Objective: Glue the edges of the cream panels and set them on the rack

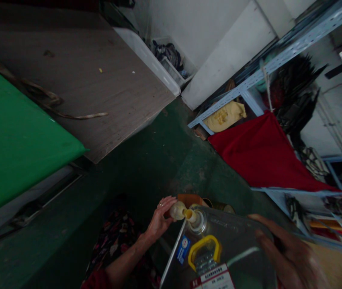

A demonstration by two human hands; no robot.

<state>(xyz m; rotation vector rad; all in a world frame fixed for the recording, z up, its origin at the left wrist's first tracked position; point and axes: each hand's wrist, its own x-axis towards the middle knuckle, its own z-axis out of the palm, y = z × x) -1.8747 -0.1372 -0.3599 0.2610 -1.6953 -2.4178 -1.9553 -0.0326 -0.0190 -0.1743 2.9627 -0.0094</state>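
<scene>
Can (243,245), lower right, spout (191,216) pointing left toward the bottle (177,210); I see left hand (160,216) half-curled round bottle, right hand (288,249) gripping can.

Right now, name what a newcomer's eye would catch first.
The deep-red cloth on the pale-blue metal shelving at right and the bright green sheet at left would likely strike first. Then, at the bottom, comes the large grey metal can with a yellow handle; the right hand grips it, the left hand holds a small translucent bottle at its spout.
</scene>
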